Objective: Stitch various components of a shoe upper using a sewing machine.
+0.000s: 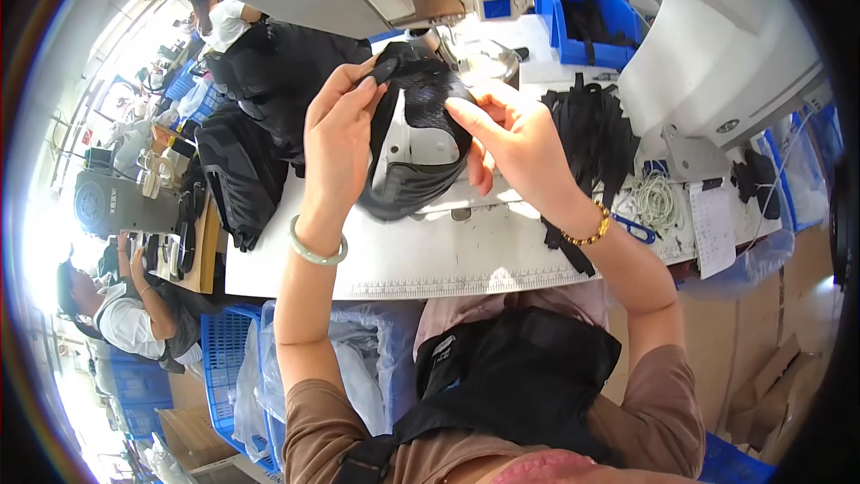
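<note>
Raised over the sewing table is a black sewn fabric piece with a mesh part and a ribbed, curved lower section. An opening in it shows the pale metal of the machine bed behind. My left hand pinches its upper left edge, where a dark strip or fold sticks out between thumb and fingers. On the opposite side, the thumb and fingers of my right hand close on the mesh edge. Similar black moulded pieces lie to the left of my left hand. A bundle of black straps lies right of my right hand.
The sewing machine arches overhead and to the right. A blue bin holds black parts at the back. White cord, a blue-handled tool and a paper sheet lie right. A blue crate stands below left. Another person sits left.
</note>
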### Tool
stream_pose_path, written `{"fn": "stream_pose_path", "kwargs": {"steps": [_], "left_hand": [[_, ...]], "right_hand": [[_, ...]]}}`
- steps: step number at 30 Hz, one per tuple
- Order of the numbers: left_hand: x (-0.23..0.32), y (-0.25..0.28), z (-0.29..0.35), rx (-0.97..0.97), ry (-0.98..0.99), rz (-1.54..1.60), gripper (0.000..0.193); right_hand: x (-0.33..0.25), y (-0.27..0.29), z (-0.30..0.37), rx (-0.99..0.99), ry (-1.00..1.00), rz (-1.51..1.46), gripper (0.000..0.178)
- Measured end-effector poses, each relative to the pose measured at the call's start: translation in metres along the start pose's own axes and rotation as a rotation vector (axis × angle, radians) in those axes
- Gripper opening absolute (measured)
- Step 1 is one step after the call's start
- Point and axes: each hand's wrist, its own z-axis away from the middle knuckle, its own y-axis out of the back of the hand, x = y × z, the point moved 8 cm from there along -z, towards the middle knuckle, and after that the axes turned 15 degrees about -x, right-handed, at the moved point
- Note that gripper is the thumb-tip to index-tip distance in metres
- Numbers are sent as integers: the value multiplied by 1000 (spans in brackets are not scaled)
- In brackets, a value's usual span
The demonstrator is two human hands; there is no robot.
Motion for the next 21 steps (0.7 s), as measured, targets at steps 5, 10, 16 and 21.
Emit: {"fn": "stream_pose_path", "kwargs": {"steps": [5,10,16,21], "left_hand": [[-17,11,-30,-143,44,-52,20],[-34,14,-30,-278,165,-25,28],[-7,-7,-2,-103,161,-280,21],[4,-30,24,25,48,-485,11]], "right_hand": [[-1,7,7,93,60,-17,17],[18,6,14,119,62,-71,16],[22,12,13,118,61,-109,18],[-16,15,26,331,288,812,26]]}}
